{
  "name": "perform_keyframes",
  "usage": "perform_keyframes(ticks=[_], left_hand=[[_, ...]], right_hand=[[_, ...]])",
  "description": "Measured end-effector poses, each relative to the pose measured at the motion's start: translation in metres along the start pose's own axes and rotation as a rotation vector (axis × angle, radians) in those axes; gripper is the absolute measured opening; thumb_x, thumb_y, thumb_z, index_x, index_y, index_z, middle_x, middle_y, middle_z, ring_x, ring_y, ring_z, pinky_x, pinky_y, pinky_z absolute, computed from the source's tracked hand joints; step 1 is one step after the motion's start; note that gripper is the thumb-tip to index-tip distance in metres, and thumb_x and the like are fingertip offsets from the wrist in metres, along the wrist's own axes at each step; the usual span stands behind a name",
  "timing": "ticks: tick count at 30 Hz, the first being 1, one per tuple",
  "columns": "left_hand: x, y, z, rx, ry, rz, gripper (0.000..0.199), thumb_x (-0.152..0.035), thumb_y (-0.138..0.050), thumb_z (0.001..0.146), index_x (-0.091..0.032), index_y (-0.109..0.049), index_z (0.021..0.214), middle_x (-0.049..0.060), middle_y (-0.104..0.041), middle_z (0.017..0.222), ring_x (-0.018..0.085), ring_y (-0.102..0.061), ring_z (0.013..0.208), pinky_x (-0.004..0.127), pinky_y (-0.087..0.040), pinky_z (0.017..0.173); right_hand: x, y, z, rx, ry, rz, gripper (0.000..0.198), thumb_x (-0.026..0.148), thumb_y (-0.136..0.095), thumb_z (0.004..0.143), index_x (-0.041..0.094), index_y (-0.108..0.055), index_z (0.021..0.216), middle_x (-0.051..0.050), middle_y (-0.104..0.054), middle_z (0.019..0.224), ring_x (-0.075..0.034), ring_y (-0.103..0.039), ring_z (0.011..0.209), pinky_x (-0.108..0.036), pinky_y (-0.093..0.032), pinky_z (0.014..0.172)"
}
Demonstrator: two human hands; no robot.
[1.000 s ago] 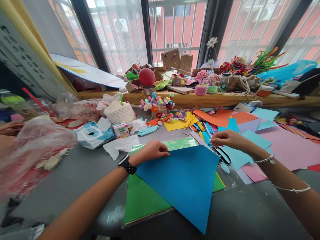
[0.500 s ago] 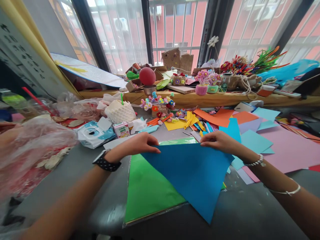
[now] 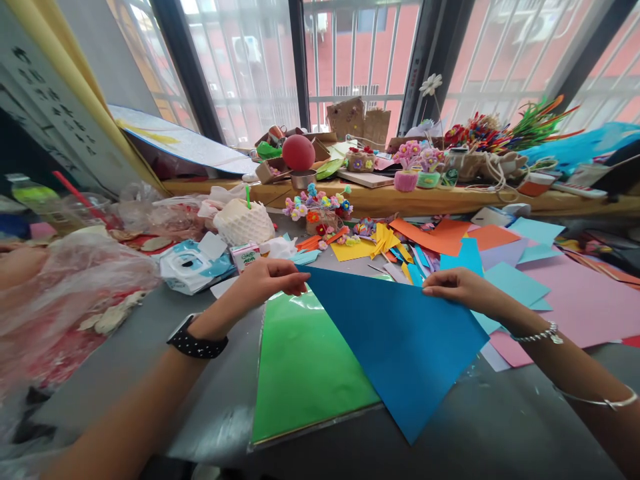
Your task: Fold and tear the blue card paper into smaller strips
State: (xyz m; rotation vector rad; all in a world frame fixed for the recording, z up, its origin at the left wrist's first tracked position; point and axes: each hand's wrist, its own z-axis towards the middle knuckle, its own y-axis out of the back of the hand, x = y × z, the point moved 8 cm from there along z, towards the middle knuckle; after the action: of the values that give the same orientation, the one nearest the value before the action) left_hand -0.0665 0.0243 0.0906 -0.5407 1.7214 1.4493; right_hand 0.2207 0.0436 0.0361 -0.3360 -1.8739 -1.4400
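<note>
A sheet of blue paper hangs between my hands, one corner pointing down toward me. My left hand pinches its upper left corner between thumb and fingers. Along the top edge, farther right, my right hand pinches the paper too. Beneath and to the left lies a pack of green paper in a clear sleeve, flat on the grey table. The blue sheet covers the pack's right part.
Coloured sheets, including pink paper and orange paper, spread to the right. Wet wipes, a small box and plastic bags lie left. Pipe-cleaner flowers stand behind, before a cluttered window ledge.
My left hand has moved left and up, and my right hand has shifted right. The blue sheet's top edge is stretched wider between them and now slopes down rightward.
</note>
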Motion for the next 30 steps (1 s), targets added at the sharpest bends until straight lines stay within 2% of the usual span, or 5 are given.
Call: perform_keyframes(ticks=[6,16,22,25,30], left_hand=[[-0.001,0.0,0.0,-0.003,-0.034,-0.004,0.031,-0.044,-0.051,0.072,-0.016,-0.063,0.065,0.001,-0.064,0.065,0.012,-0.057,0.062,0.023,-0.044,0.061],[0.009,0.014,-0.001,-0.17,0.002,-0.176,0.033,-0.043,-0.061,0.064,-0.014,-0.062,0.08,0.003,-0.066,0.073,0.016,-0.061,0.071,0.029,-0.049,0.071],[0.02,0.018,0.004,-0.041,0.015,0.268,0.034,-0.045,-0.056,0.067,-0.014,-0.062,0.08,0.004,-0.066,0.075,0.017,-0.06,0.072,0.028,-0.047,0.066],[0.016,-0.002,0.008,0.015,-0.08,0.424,0.034,-0.042,-0.057,0.067,-0.015,-0.061,0.088,0.005,-0.064,0.091,0.018,-0.059,0.081,0.027,-0.045,0.071],[0.01,-0.067,0.018,0.204,-0.234,0.358,0.033,-0.036,-0.056,0.071,-0.015,-0.059,0.096,0.006,-0.065,0.091,0.015,-0.059,0.08,0.022,-0.042,0.071]], right_hand=[[-0.001,-0.003,-0.001,0.024,-0.004,0.014,0.035,0.05,-0.052,0.069,0.017,-0.061,0.076,-0.005,-0.059,0.073,-0.016,-0.051,0.069,-0.027,-0.039,0.061],[0.002,-0.01,-0.001,0.058,-0.007,-0.007,0.036,0.049,-0.05,0.07,0.015,-0.061,0.075,-0.003,-0.057,0.067,-0.012,-0.047,0.059,-0.024,-0.034,0.051],[0.007,-0.021,0.011,0.117,0.058,-0.058,0.035,0.046,-0.051,0.07,0.013,-0.062,0.075,-0.004,-0.06,0.069,-0.013,-0.049,0.062,-0.024,-0.036,0.054],[0.016,-0.033,0.024,0.167,0.115,-0.142,0.032,0.042,-0.051,0.071,0.012,-0.063,0.075,-0.005,-0.061,0.069,-0.014,-0.051,0.062,-0.024,-0.036,0.055],[0.048,-0.058,0.044,0.228,0.23,-0.232,0.024,0.033,-0.053,0.071,0.014,-0.066,0.076,-0.004,-0.064,0.068,-0.013,-0.053,0.058,-0.022,-0.036,0.053]])
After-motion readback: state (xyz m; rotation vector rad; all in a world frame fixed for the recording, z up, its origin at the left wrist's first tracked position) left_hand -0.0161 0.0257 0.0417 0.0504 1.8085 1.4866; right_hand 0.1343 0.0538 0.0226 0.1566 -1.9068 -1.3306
